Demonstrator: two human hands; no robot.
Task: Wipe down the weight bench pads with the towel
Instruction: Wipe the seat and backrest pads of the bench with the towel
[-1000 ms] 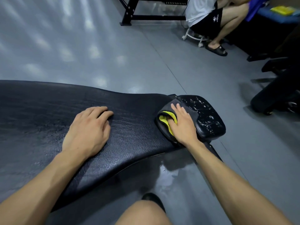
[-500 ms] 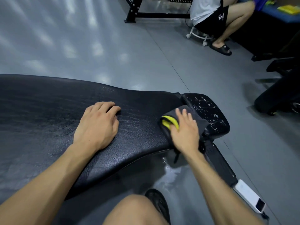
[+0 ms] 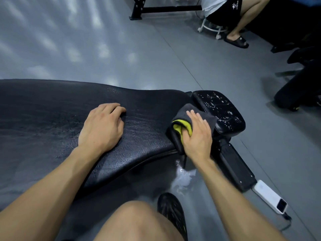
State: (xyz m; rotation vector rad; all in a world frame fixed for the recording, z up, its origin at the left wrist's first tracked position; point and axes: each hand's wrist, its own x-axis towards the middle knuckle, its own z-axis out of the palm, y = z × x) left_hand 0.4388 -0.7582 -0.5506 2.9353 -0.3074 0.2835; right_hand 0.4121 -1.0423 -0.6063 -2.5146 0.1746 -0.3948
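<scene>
Fingers (image 3: 196, 117) of right hand (image 3: 197, 136) spread flat and pressed down on folded towel (image 3: 186, 112), dark grey outside with yellow inner layer showing at the fold, thumb tucked against the yellow part; not curled around the cloth, only pressing it. Towel lying on the right end of long black pad (image 3: 52, 110), draped over its near edge, just beside small black pad (image 3: 224, 108). Left hand (image 3: 102, 127) resting palm down on the long pad, well apart from the towel, fingers loosely bent with tips on the vinyl, holding nothing. Nearest the camera: bare knee (image 3: 137, 221) at bottom centre, black shoe (image 3: 172, 211) just beyond it on the grey floor (image 3: 86, 40). Wet patch (image 3: 184, 178) glinting on the floor below the towel. Black frame bar (image 3: 234, 167) running from under the small pad toward lower right, white device (image 3: 270, 196) with a cable lying at its end. Long pad textured and faintly shiny between the 2 hands. Small pad speckled with white droplets or flecks, which cannot be told. Farther off, at upper right: seated person (image 3: 225, 9) in dark shorts and black sandal on a white wheeled stool (image 3: 212, 28). Black equipment base (image 3: 156, 9) at top centre, more dark gear along the right edge.
</scene>
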